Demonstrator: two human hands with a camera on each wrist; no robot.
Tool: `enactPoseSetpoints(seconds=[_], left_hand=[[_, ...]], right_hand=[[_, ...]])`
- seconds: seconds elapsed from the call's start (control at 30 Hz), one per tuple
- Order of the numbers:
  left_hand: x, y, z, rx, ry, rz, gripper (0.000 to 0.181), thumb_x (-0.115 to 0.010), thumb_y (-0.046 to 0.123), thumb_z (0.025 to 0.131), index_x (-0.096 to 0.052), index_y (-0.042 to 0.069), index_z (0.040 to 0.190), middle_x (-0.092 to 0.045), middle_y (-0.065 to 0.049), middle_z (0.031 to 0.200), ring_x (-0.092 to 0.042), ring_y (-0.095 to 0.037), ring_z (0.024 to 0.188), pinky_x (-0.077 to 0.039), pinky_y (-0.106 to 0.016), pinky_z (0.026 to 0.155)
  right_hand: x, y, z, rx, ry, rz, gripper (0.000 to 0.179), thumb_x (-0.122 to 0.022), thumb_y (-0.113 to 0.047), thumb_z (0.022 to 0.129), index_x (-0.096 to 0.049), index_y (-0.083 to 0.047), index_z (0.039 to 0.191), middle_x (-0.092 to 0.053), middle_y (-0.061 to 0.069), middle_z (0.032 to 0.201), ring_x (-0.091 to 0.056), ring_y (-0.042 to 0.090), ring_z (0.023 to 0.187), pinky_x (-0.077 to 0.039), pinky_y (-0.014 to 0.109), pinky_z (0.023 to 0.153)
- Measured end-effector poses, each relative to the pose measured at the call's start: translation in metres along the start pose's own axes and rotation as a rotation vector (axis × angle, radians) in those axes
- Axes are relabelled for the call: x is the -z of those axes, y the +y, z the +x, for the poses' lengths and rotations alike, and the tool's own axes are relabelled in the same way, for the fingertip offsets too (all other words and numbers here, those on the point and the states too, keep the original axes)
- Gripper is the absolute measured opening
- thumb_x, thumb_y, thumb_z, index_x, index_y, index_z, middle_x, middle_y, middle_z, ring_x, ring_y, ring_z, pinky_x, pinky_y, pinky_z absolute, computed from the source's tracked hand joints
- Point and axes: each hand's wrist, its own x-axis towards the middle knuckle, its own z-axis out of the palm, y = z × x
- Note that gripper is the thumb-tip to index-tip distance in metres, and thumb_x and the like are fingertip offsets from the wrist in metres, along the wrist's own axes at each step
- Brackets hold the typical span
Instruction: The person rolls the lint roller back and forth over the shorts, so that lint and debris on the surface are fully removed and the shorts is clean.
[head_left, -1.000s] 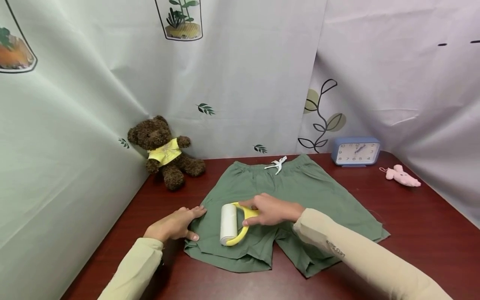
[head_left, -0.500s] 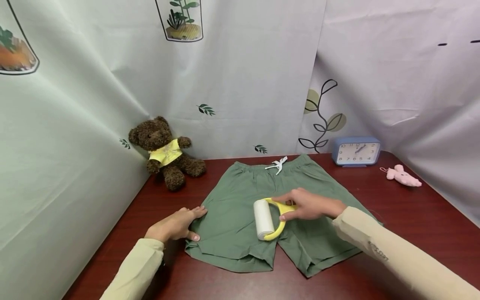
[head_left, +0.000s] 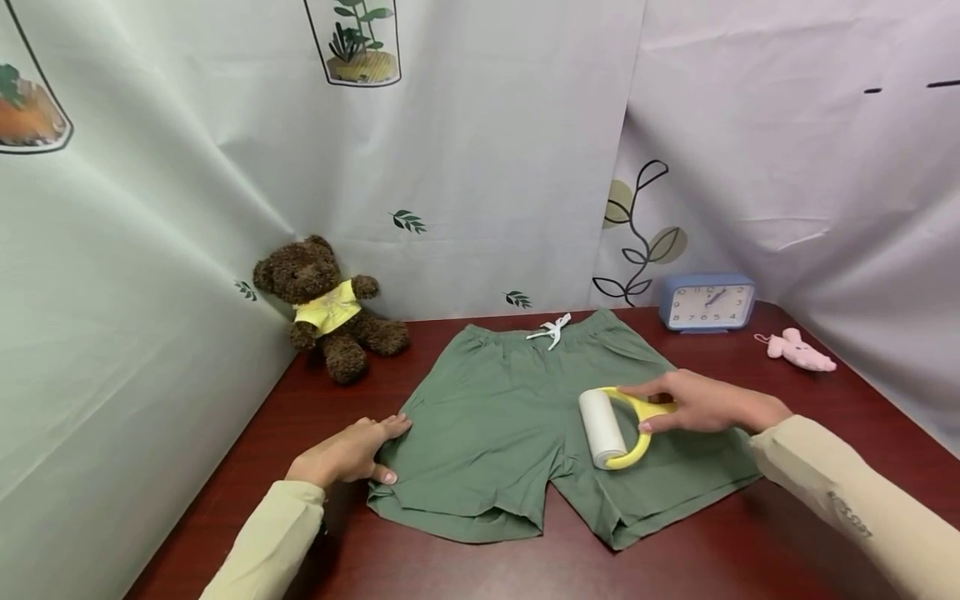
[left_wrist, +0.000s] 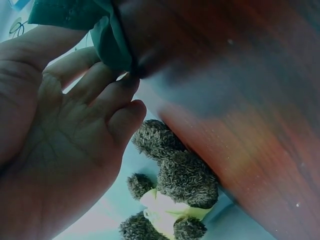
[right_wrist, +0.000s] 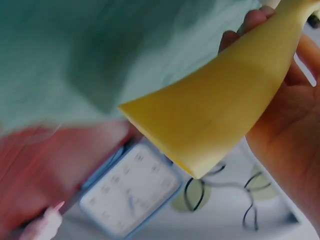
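Green shorts (head_left: 495, 417) with a white drawstring lie spread on the dark red table. My right hand (head_left: 701, 402) grips the yellow handle of a lint roller (head_left: 602, 429), whose white roll rests on the right leg of the shorts. In the right wrist view the yellow handle (right_wrist: 220, 95) fills the middle, with fingers behind it. My left hand (head_left: 352, 450) rests at the left edge of the shorts, its fingers extended on the cloth. The left wrist view shows that palm (left_wrist: 70, 130) beside a green hem (left_wrist: 110, 40).
A brown teddy bear (head_left: 330, 308) in a yellow shirt sits at the back left. A blue clock (head_left: 707, 303) stands at the back right, with a small pink plush toy (head_left: 801, 350) near it. Light printed curtains (head_left: 487, 167) hang behind and beside the table.
My right hand has moved the lint roller rightward across the shorts, from the left leg to the right leg. My left hand has stayed in place at the left edge.
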Motion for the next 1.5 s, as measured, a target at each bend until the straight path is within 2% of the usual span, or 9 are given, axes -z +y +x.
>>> enactPoseSetpoints(seconds=[0.2, 0.47, 0.63, 0.77, 0.93, 1.03, 1.17, 1.37, 1.5], left_hand=[[-0.001, 0.0, 0.0, 0.005, -0.002, -0.018, 0.086, -0.081, 0.023, 0.078, -0.042, 0.006, 0.153, -0.035, -0.019, 0.162, -0.031, -0.051, 0.147, -0.034, -0.062, 0.117], [-0.003, -0.001, -0.001, 0.016, 0.007, -0.009, 0.086, -0.081, 0.022, 0.078, -0.043, 0.005, 0.153, -0.036, -0.019, 0.162, -0.031, -0.05, 0.147, -0.035, -0.061, 0.117], [-0.005, -0.001, -0.002, 0.015, 0.004, -0.012, 0.085, -0.081, 0.022, 0.078, -0.043, 0.004, 0.152, -0.037, -0.02, 0.161, -0.034, -0.048, 0.147, -0.036, -0.059, 0.117], [-0.006, -0.001, -0.003, 0.014, 0.006, -0.005, 0.085, -0.081, 0.021, 0.078, -0.044, 0.004, 0.152, -0.037, -0.019, 0.161, -0.035, -0.047, 0.146, -0.037, -0.059, 0.117], [-0.004, 0.0, -0.002, 0.011, 0.006, 0.005, 0.084, -0.081, 0.021, 0.079, -0.044, 0.004, 0.152, -0.037, -0.02, 0.161, -0.034, -0.049, 0.147, -0.035, -0.061, 0.118], [-0.003, 0.0, -0.002, 0.01, 0.005, 0.008, 0.084, -0.081, 0.021, 0.079, -0.043, 0.003, 0.152, -0.037, -0.02, 0.161, -0.033, -0.05, 0.147, -0.034, -0.061, 0.118], [-0.003, -0.001, -0.002, 0.02, 0.004, 0.005, 0.084, -0.081, 0.021, 0.079, -0.043, 0.004, 0.152, -0.037, -0.019, 0.161, -0.033, -0.05, 0.147, -0.034, -0.061, 0.118], [-0.005, -0.002, -0.001, 0.015, 0.007, -0.012, 0.085, -0.081, 0.021, 0.079, -0.043, 0.004, 0.153, -0.036, -0.019, 0.161, -0.032, -0.05, 0.148, -0.033, -0.061, 0.119], [-0.004, -0.003, -0.002, 0.015, 0.001, -0.014, 0.084, -0.081, 0.022, 0.079, -0.043, 0.005, 0.153, -0.036, -0.018, 0.162, -0.033, -0.048, 0.148, -0.034, -0.06, 0.118]], right_hand=[[0.012, 0.025, -0.027, -0.006, 0.009, -0.02, 0.069, -0.07, -0.052, 0.089, -0.058, -0.012, 0.143, -0.069, 0.011, 0.13, -0.055, -0.002, 0.097, -0.048, 0.017, 0.076], [0.017, 0.076, -0.07, 0.034, 0.055, 0.033, 0.062, -0.075, -0.033, 0.09, -0.056, -0.009, 0.144, -0.066, 0.019, 0.134, -0.05, -0.017, 0.11, -0.05, 0.011, 0.079], [0.02, 0.1, -0.096, -0.02, 0.071, -0.022, 0.061, -0.075, -0.029, 0.09, -0.055, -0.016, 0.146, -0.065, -0.002, 0.132, -0.046, -0.018, 0.103, -0.043, 0.011, 0.072], [0.024, 0.113, -0.111, -0.046, 0.097, -0.082, 0.058, -0.077, -0.03, 0.088, -0.059, -0.023, 0.143, -0.06, -0.021, 0.129, -0.044, -0.022, 0.107, -0.042, 0.008, 0.073], [0.029, 0.127, -0.123, 0.024, 0.084, 0.05, 0.054, -0.075, -0.014, 0.089, -0.061, -0.018, 0.141, -0.041, -0.043, 0.136, -0.041, -0.025, 0.119, -0.044, 0.001, 0.079], [0.033, 0.133, -0.129, 0.023, 0.048, 0.113, 0.052, -0.073, -0.01, 0.09, -0.061, -0.017, 0.141, -0.038, -0.046, 0.135, -0.041, -0.026, 0.117, -0.046, 0.003, 0.077], [0.036, 0.135, -0.131, -0.027, 0.014, 0.098, 0.05, -0.071, -0.014, 0.093, -0.06, -0.018, 0.142, -0.04, -0.046, 0.132, -0.044, -0.024, 0.112, -0.049, 0.009, 0.071], [0.038, 0.127, -0.129, 0.019, 0.048, 0.079, 0.05, -0.071, -0.01, 0.092, -0.06, -0.01, 0.141, -0.04, -0.044, 0.136, -0.043, -0.025, 0.113, -0.048, 0.009, 0.071], [0.041, 0.105, -0.119, 0.03, 0.1, 0.061, 0.051, -0.073, -0.011, 0.091, -0.06, -0.004, 0.14, -0.049, -0.038, 0.135, -0.044, -0.025, 0.115, -0.047, 0.009, 0.071]])
